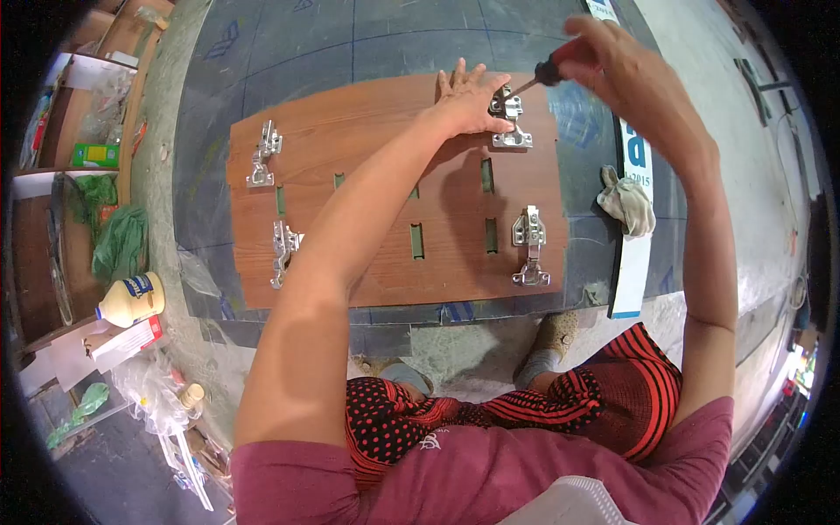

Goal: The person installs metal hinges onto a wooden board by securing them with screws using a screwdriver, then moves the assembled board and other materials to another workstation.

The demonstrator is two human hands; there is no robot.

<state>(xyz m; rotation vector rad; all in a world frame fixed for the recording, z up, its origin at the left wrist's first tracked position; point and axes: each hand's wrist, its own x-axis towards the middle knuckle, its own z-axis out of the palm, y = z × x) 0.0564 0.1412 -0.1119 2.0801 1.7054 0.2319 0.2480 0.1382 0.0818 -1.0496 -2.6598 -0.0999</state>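
My left hand [468,98] lies on the brown wooden panel [376,271], its thumb and index finger bracketing a metal cabinet hinge [513,131] at the panel's upper right. The other fingers are spread on the wood. A screwdriver [549,70] with a red and black handle is gripped in my right hand [617,66]. Its shaft slants down left, with the tip at the hinge, partly hidden by my fingers. More hinges sit on the panel: one at upper left [263,155], one at lower left [284,251], partly behind my left forearm, and one at lower right [530,247].
The panel, with several rectangular slots, lies on a dark blue-lined worktable [306,48]. A white lettered strip [632,271] runs along its right, with a crumpled cloth [627,206] on it. Shelves [83,184] with plastic bags and a cream bottle [131,299] stand left.
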